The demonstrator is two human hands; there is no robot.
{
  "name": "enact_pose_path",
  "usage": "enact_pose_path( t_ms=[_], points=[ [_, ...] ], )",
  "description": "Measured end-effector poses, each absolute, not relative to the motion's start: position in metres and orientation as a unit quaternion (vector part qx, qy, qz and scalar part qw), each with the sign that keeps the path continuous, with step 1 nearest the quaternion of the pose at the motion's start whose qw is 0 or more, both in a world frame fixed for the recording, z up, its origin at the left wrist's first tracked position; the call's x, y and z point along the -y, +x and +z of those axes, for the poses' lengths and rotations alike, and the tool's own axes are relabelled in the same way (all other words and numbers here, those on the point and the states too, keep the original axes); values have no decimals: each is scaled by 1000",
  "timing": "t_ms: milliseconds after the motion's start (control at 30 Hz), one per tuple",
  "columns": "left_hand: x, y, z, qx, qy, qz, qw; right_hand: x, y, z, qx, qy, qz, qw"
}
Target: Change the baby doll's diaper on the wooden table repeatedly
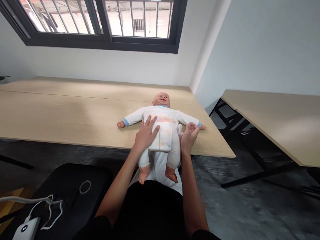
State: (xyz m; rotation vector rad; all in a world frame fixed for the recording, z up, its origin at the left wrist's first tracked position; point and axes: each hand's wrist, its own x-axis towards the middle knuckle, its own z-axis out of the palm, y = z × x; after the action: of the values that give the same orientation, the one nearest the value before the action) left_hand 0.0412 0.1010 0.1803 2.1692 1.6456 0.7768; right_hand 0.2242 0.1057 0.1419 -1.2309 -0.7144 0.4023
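A baby doll [163, 97] lies on its back at the table's front edge, arms spread, legs hanging over the edge. It wears a white long-sleeved top with blue cuffs. A white diaper [162, 136] with a coloured band covers its belly and hips. My left hand [146, 135] lies with spread fingers on the diaper's front, at the left side. On the right, my right hand [189, 137] is closed, fingers curled, at the diaper's ruffled side edge [179, 129]. Its fingertips partly hide what it pinches.
The doll rests on a light wooden table [62, 113] against the wall under a barred window [140, 20]. A second table [280, 123] stands at right. At lower left, a black chair [75, 196] holds a white power bank [26, 229] with a cable [53, 201].
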Motion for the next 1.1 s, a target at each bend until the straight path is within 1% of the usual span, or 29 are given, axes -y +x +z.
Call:
enact_pose_path(
  t_ms=[133, 267, 433, 567, 667, 833, 1000, 1100],
  points=[
    [-105, 39, 179, -572, 751, 289, 156, -109, 226, 134, 362, -574, 235, 696],
    [-109, 43, 184, -585, 745, 299, 117, -110, 229, 131, 369, -570, 254, 689],
    [-114, 48, 185, -594, 740, 314, 39, -110, 229, 130, 379, -576, 254, 678],
    [-110, 47, 179, -580, 726, 369, 12, -108, 229, 130, 385, -580, 258, 670],
    [-107, 45, 176, -584, 706, 401, 10, -107, 229, 131, 393, -580, 253, 667],
    [-111, 41, 172, -558, 697, 449, 40, -105, 229, 132, 405, -574, 246, 668],
    [-120, 33, 164, -542, 609, 557, 158, -106, 229, 132, 407, -580, 238, 665],
    [-126, 18, 156, -557, 563, 577, 203, -107, 229, 130, 403, -572, 249, 670]
  ],
)
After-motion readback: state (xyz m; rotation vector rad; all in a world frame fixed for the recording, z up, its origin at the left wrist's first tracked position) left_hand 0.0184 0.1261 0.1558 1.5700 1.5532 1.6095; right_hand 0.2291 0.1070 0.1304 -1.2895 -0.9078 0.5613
